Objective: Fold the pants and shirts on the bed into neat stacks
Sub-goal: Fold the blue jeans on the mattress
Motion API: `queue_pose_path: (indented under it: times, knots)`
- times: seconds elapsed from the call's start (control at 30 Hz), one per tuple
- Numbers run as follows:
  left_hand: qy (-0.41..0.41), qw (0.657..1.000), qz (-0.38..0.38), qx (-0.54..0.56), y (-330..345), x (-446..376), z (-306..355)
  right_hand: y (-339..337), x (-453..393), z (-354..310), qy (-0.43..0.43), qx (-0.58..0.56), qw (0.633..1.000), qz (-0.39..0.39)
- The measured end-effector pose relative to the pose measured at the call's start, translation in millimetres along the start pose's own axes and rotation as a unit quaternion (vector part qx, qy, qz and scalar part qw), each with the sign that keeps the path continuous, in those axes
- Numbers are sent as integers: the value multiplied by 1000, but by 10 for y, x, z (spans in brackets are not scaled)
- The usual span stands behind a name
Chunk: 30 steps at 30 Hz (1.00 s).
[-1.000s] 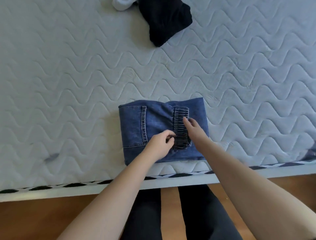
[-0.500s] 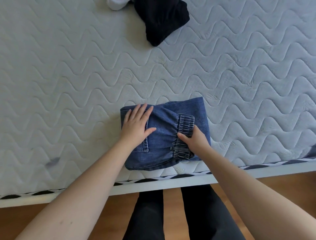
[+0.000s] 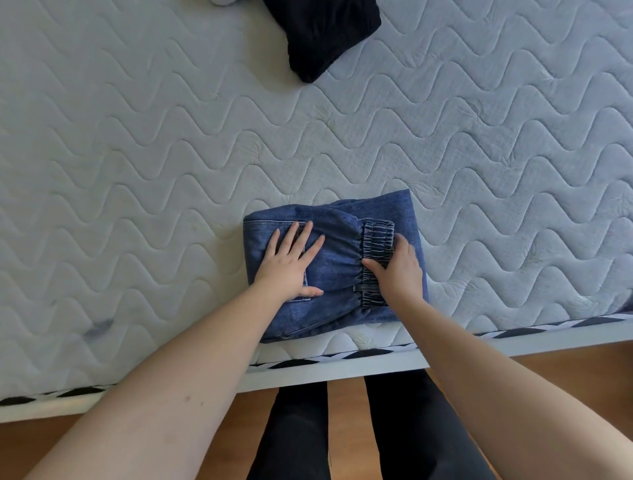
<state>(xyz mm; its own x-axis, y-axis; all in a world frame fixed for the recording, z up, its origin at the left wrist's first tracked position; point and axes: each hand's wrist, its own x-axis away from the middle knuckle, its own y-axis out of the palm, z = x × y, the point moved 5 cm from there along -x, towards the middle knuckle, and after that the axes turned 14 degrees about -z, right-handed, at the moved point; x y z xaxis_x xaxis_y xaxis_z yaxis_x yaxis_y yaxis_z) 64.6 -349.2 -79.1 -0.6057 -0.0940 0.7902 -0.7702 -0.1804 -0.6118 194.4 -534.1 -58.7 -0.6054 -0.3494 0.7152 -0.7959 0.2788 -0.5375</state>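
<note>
A folded pair of blue jeans [image 3: 342, 274] lies on the white quilted mattress [image 3: 137, 171], close to its front edge. The elastic leg cuffs [image 3: 376, 236] lie on top at the right side of the bundle. My left hand [image 3: 291, 267] presses flat on the left part, over the back pocket, with its fingers spread. My right hand [image 3: 397, 270] rests on the cuffs, thumb pointing left across the gathered fabric. A crumpled black garment [image 3: 325, 34] lies at the far edge of the view.
A bit of white cloth [image 3: 224, 1] shows beside the black garment at the top edge. A small dark mark [image 3: 99, 327] is on the mattress at the left. Below the bed edge [image 3: 513, 346] are a wooden floor and my legs in dark trousers.
My left hand left the cuffs, moved left and now lies flat on the pocket area. My right hand settled onto the cuffs. The bundle looks slightly more flattened.
</note>
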Motion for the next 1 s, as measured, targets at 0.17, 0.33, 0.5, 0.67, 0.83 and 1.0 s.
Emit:
queue_pose_path:
  times: [0.17, 0.33, 0.5, 0.67, 0.83, 1.0]
  knots:
    - [41, 993, 24, 106, -53, -18, -11, -23, 180, -291, -151, 161, 968, 119]
    - [34, 988, 140, 62, 44, 80, -82, 261, 50, -445, -229, 296, 924, 79]
    - [10, 976, 214, 31, 242, -43, 69, 369, -231, -140, -216, 310, 924, 65]
    - [4, 977, 209, 38, 417, -253, 68, 472, -397, -52, -242, 301, 920, 59]
    - [6, 980, 194, 37, 228, -81, 61, 322, -323, -169, -226, 297, 928, -6]
    - [-14, 961, 253, 112, 348, 381, 215, -173, -97, 182, -83, 90, 989, 86]
